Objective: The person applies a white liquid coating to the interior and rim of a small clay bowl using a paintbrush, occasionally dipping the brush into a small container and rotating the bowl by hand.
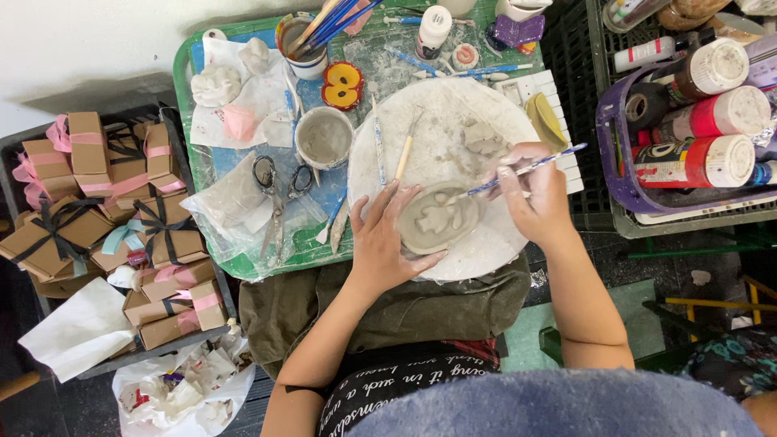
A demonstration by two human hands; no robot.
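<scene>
Grey clay: a round clay piece point(438, 218) with a raised figure in its middle lies on a white round board point(453, 113), between the two hands.
Left hand: the left hand point(387, 243) has its fingers spread and curved against the near-left rim of the clay piece, steadying it.
Right hand: the right hand point(530, 194) pinches a thin blue-handled brush point(526, 170), whose tip rests on the clay piece.
Edges: the round board overhangs the green tray point(184, 89) and reaches to the person's lap, just under both wrists; the clay piece sits near the board's near edge.
Open room: the far half of the board, beyond the hands, is mostly bare, save a small clay lump point(483, 139) just beyond the right hand.
Around: left of the left hand lie scissors point(279, 194), a cup of grey slip point(324, 137) and a wooden tool point(405, 150); further left, brown gift boxes point(105, 202) with ribbons.
In the way: right of the right hand stands a purple basket point(615, 162) of paint bottles point(700, 162), close by the brush's outer end.
Hard to make out: the right hand's fingertips are partly blurred; the figure on the clay is unclear; the basket is cut off at the right edge.
</scene>
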